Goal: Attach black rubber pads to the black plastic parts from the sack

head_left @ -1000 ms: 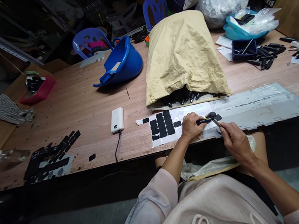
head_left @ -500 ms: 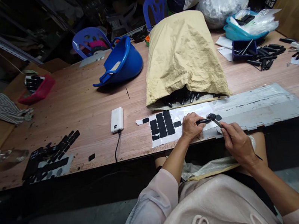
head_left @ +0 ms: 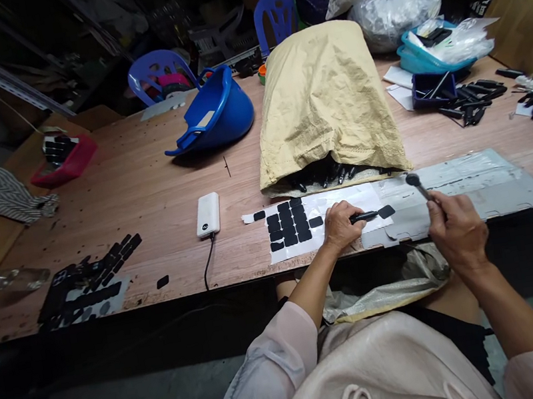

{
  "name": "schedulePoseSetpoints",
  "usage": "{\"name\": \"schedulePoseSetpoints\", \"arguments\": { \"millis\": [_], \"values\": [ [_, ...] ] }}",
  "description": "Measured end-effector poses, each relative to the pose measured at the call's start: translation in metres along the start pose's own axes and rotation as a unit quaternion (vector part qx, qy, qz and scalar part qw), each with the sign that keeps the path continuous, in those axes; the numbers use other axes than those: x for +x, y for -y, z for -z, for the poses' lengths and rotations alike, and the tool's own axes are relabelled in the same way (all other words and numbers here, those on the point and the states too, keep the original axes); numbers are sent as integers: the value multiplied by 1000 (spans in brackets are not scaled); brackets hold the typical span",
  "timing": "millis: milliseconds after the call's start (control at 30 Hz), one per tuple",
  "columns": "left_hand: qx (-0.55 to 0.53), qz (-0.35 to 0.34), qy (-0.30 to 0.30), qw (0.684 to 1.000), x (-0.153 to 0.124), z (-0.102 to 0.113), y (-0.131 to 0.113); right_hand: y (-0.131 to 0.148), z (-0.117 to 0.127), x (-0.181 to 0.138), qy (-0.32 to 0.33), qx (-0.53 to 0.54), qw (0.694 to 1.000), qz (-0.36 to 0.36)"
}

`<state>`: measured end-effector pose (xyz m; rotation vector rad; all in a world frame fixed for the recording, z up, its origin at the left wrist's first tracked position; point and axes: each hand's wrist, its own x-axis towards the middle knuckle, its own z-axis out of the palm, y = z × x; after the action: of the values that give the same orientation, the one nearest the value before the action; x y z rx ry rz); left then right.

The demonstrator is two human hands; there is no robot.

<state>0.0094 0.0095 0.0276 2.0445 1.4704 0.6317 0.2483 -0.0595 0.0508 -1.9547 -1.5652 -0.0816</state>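
My left hand is closed around a slim black pen-shaped piece, which lies low over the sheet and points right. Just beyond its tip is a loose black rounded pad. In my right hand is a metal-handled tool with a round dark head, like a ratchet wrench; it is raised over the grey plate, apart from the black piece. Beside my left hand, rows of black rounded pads sit on a white sheet.
A yellow sack with black pieces at its mouth lies behind my hands. To the left are a white power bank with a cable, a blue basin and black strips. More black pieces lie at the back right.
My right hand has lifted the round-headed tool off the black piece and moved right and up. My left hand keeps holding the piece in the same place.
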Motion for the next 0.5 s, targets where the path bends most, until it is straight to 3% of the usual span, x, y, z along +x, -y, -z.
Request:
{"name": "schedulePoseSetpoints", "arguments": {
  "millis": [100, 233, 500],
  "values": [
    [14, -6, -2, 1000, 0, -1, -1, -20, -3, 29, 28, -83, 993, -79],
    [18, -11, -2, 1000, -1, 0, -2, -33, -17, 56, 62, -123, 984, -109],
    [26, -10, -4, 1000, -1, -1, -1, -17, -46, 74, 67, -132, 979, -137]
  ]
}}
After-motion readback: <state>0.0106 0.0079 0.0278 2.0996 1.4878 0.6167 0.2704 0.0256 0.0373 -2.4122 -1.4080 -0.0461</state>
